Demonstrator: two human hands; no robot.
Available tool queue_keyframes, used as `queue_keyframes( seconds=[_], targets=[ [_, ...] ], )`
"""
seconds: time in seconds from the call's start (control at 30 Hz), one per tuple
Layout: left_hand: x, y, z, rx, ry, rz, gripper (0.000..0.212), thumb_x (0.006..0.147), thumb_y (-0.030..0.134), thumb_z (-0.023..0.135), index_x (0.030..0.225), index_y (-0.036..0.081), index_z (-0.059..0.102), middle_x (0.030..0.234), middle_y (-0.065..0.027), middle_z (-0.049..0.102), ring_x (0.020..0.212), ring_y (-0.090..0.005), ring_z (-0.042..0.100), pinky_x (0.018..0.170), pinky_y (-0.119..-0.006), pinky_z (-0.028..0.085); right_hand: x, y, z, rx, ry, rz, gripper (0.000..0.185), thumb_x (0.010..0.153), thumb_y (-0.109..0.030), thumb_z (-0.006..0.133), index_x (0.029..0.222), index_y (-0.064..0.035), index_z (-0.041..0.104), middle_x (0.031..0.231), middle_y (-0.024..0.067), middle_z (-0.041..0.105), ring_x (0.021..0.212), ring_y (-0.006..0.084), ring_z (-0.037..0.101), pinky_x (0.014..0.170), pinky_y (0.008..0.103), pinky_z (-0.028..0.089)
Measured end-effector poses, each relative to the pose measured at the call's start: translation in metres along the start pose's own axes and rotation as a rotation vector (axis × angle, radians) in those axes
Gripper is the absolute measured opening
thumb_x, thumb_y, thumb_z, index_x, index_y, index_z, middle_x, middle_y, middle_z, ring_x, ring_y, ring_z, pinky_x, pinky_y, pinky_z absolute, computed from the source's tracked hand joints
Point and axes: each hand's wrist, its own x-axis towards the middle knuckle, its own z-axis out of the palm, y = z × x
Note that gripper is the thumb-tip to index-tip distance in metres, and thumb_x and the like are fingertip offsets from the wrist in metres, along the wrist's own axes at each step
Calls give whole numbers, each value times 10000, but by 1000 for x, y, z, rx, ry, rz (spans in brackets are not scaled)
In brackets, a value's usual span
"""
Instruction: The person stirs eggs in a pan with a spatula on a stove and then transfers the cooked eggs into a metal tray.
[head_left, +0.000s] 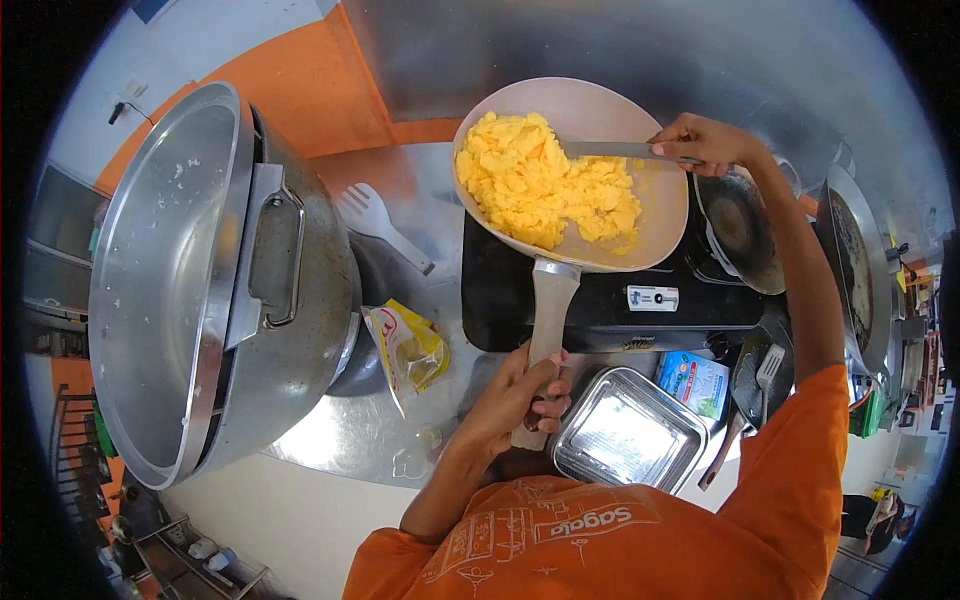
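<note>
Both arms reach over a black portable stove (600, 307). My left hand (521, 397) is wrapped around the beige handle of a frying pan (645, 232). The pan is over the stove, its light inner surface tilted into view. Scrambled eggs (525, 172), yellow and lumpy, fill its left and middle part. In my right hand (705, 142) is the grip of a grey spatula (607, 149). Its far end is hidden in or behind the eggs. I cannot tell whether the pan rests on the burner.
A large aluminium pot (307, 360) with a wide pan tilted on top (169, 277) stands left. Nearby lie a white slotted fork-shaped turner (382, 225) and a yellow plastic packet (409, 349). Stacked metal trays (630, 427), a blue box (694, 382) and dark pans (742, 221) sit right.
</note>
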Motion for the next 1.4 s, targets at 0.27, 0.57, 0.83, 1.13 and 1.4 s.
queue_keyframes(
  seconds=[0.27, 0.57, 0.83, 1.13, 1.4],
  targets=[
    [0, 3, 3, -14, 8, 32, 193, 875, 184, 457, 994, 34, 430, 647, 17, 367, 441, -17, 308, 334, -155, 259, -73, 12, 65, -1124, 543, -387, 371, 844, -197, 477, 1206, -119, 475, 716, 138, 587, 550, 215, 590, 437, 325, 464],
    [7, -5, 1, -44, -51, 72, 187, 875, 165, 444, 991, 18, 449, 647, 14, 367, 436, -17, 303, 329, -156, 254, -174, 9, 99, -1272, 728, -329, 423, 765, -153, 580, 1181, -151, 506, 620, 55, 488, 479, 186, 521, 452, 328, 443],
    [11, -9, 0, -44, -73, 97, 188, 876, 161, 445, 981, 5, 456, 646, 10, 368, 434, -18, 304, 329, -153, 265, -157, -2, 126, -1118, 583, -27, 335, 822, -203, 525, 1153, -154, 521, 719, 88, 598, 608, 188, 601, 548, 313, 501],
    [11, -12, 2, -90, -43, 95, 189, 878, 180, 451, 981, 22, 461, 645, 13, 374, 432, -15, 296, 327, -151, 253, -147, -3, 78, -761, 817, 27, 284, 846, -214, 495, 1088, -71, 542, 718, 175, 577, 672, 318, 574, 625, 409, 441],
    [12, -12, 7, -68, -41, 57, 197, 880, 198, 453, 998, 43, 424, 640, 17, 361, 443, -18, 304, 333, -155, 260, -89, 27, 45, -50, 335, 285, 323, 897, -298, 407, 998, -32, 560, 516, 39, 453, 342, 137, 424, 310, 259, 344]
  ],
)
